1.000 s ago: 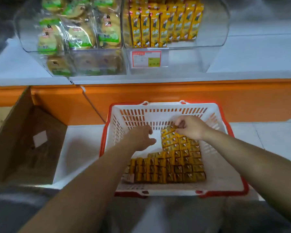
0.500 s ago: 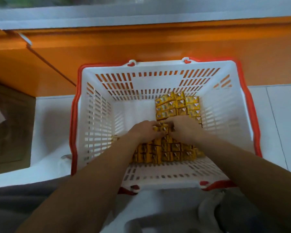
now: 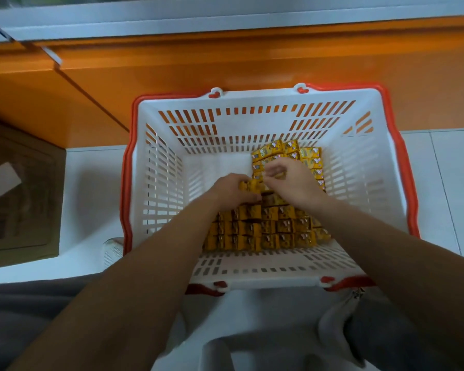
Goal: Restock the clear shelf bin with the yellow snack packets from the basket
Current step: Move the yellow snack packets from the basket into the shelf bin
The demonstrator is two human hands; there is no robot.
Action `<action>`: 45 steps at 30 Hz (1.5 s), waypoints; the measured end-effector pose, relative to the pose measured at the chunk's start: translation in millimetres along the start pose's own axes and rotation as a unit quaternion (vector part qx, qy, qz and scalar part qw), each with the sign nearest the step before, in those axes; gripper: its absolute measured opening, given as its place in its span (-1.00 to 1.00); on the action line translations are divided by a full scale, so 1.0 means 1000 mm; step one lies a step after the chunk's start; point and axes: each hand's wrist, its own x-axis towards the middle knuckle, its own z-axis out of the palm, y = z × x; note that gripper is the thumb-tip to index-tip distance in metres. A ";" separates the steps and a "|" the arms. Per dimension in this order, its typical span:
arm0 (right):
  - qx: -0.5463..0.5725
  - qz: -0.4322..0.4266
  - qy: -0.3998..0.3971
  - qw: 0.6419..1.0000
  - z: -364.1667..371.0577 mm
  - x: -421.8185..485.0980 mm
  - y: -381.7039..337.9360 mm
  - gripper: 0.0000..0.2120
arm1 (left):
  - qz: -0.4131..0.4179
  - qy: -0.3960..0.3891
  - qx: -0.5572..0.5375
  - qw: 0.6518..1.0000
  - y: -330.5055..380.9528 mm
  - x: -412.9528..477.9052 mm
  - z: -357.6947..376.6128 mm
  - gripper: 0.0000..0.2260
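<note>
Yellow snack packets [image 3: 263, 231] lie in tight rows on the floor of the white basket [image 3: 252, 97]. They lie under both hands, most of them nearer to the person and one short column beyond the right hand. Far to the left of the hands stands a brown cardboard box [image 3: 19, 199], apart from the basket. The left hand [image 3: 231, 190] has its fingers curled round a small bunch of packets. Just beside it, the right hand [image 3: 292, 183] bends its fingers down on the packets; it is blurred, so I cannot tell if it already pinches one. To the right of this hand is only the slotted basket wall. The clear shelf bin is not in view; beyond the hands only an orange shelf front [image 3: 225, 62] shows. I judge the step to be gathering a handful. The next move calls for a firm grip, so that no packet slips out, then a lift over the rim and up to the bin.
</note>
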 end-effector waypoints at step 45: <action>0.171 0.004 -0.063 0.983 -0.020 -0.007 -0.070 -0.72 | -0.054 0.017 -0.129 0.990 0.029 -0.107 -0.113 -0.75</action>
